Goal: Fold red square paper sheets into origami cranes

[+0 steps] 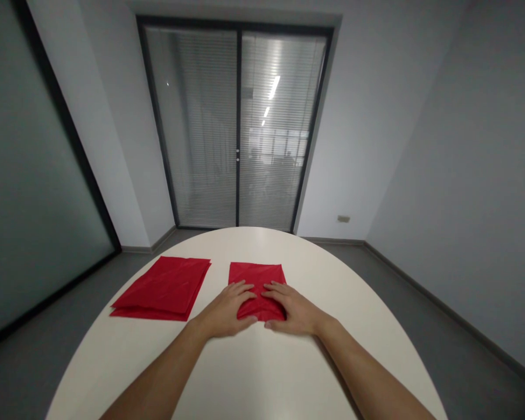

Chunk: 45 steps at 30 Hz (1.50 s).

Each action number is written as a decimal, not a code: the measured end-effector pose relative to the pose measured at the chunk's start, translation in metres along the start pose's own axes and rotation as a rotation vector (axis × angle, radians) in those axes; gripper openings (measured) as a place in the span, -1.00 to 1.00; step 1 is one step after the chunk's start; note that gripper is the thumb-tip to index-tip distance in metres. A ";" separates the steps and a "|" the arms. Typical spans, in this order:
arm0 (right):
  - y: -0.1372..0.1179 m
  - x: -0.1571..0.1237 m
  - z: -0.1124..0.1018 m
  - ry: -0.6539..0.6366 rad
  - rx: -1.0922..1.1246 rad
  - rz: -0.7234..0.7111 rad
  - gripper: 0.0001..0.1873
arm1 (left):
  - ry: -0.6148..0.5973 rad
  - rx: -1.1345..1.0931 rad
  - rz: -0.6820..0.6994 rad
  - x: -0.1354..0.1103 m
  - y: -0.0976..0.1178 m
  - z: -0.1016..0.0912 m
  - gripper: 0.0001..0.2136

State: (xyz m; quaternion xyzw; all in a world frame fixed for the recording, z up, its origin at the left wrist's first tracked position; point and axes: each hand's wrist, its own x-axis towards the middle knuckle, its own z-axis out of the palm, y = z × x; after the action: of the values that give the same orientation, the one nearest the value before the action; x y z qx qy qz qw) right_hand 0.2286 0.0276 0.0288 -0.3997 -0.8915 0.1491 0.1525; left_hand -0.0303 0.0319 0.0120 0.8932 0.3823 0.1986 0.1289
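Note:
A folded red sheet (257,272), roughly square, lies flat on the white table; I cannot tell whether it is cloth, paper or thin plastic. My left hand (227,309) rests on its left side, fingers stretched out and apart, thumb by the near edge. On the right side of the same sheet lies my right hand (295,309), also with spread fingers and the thumb at the near edge. The two thumb tips are close together but apart. Parts of the sheet's sides are hidden under both hands.
To the left, a stack of larger folded red sheets (164,289) lies near the edge of the oval white table (254,373). Beyond the table is a glazed door (238,128) with blinds. A frosted glass panel (35,192) stands at the left, a bare wall (472,175) at the right.

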 end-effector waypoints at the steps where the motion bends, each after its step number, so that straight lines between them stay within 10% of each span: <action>1: 0.000 0.000 -0.001 -0.004 -0.003 0.000 -0.07 | -0.003 -0.001 -0.004 0.000 0.000 0.000 -0.49; 45: 0.010 -0.012 -0.028 -0.075 0.120 0.055 -0.21 | 0.001 -0.065 -0.036 -0.004 0.010 -0.022 -0.80</action>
State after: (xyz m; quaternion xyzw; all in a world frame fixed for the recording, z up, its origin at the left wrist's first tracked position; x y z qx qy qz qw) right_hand 0.2532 0.0288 0.0485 -0.4083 -0.8746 0.2216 0.1384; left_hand -0.0368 0.0240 0.0341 0.8814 0.3917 0.2089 0.1613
